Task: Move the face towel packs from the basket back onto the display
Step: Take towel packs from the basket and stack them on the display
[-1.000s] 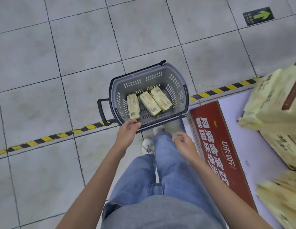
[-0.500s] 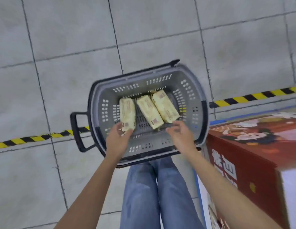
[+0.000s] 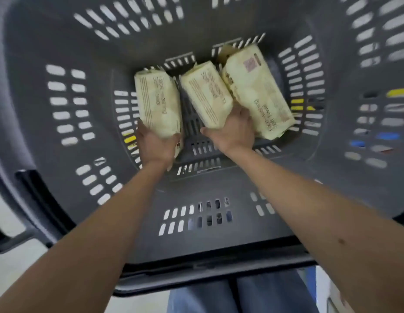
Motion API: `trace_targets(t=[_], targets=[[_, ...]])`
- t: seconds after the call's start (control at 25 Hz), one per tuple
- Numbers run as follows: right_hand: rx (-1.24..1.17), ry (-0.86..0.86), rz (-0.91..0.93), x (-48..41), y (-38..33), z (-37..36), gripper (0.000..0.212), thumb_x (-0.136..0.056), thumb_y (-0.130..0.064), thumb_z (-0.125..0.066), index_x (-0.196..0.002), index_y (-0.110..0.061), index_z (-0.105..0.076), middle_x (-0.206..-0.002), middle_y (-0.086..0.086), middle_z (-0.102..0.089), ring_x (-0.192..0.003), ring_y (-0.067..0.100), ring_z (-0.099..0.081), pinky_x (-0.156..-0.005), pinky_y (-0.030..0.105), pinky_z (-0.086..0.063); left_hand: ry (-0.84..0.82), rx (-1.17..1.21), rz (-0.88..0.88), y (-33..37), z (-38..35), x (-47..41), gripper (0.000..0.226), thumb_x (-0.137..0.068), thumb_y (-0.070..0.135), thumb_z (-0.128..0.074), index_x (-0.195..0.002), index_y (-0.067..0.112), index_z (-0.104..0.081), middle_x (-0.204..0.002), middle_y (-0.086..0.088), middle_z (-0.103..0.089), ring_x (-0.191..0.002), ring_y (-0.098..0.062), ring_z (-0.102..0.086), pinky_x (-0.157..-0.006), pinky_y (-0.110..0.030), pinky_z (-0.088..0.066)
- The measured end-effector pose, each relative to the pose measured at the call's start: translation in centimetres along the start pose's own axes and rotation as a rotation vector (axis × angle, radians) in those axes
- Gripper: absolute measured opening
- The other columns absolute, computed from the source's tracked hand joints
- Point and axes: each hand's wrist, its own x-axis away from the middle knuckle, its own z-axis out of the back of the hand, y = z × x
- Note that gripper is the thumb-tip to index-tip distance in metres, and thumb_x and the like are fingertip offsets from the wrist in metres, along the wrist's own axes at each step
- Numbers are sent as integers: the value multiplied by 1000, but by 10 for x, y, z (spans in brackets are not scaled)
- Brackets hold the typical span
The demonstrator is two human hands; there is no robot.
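Observation:
Three pale yellow face towel packs lie side by side on the floor of a grey slotted basket (image 3: 61, 37) that fills the view. My left hand (image 3: 157, 146) is closed around the near end of the left pack (image 3: 158, 102). My right hand (image 3: 232, 132) grips the near end of the middle pack (image 3: 206, 93), fingers wrapped under it. The right pack (image 3: 257, 89) lies untouched against the basket's right wall, beside my right hand. The display is out of view.
The basket's dark near rim (image 3: 210, 265) runs across below my forearms, with a black handle (image 3: 7, 233) at the lower left. My blue jeans (image 3: 241, 297) show under the rim. Pale floor appears at the bottom left.
I have bent down far closer to the basket, and both hands have gone from its rim down inside. Each hand has taken hold of a pack.

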Motion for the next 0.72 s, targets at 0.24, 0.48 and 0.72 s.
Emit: trace_targets(t=[0.24, 0.48, 0.72], targets=[[204, 227, 86, -17, 11, -41, 110, -61, -41, -80, -144, -5, -17, -136, 17, -37, -122, 31, -42, -101, 42, -37, 105, -79, 12, -7, -27, -27, 108, -65, 41, -80, -144, 9, -15, -143, -13, -37, -129, -29, -41, -97, -39, -39], [144, 152, 69, -11, 4, -2, 91, -62, -34, -78, -135, -8, -29, -127, 14, -43, -111, 31, -50, -85, 39, -45, 27, -109, 108, 6, -3, -18, 95, -64, 45, -79, -134, 7, -27, -135, -11, -50, -122, -34, -50, -95, -39, -43], [74, 50, -43, 78, -12, 86, 95, -63, -37, -79, -136, -9, -26, -132, 13, -40, -115, 31, -50, -84, 38, -46, -118, -76, 114, 34, 84, 68, 104, -65, 46, -79, -141, 7, -21, -140, -14, -44, -126, -36, -45, -99, -42, -40]])
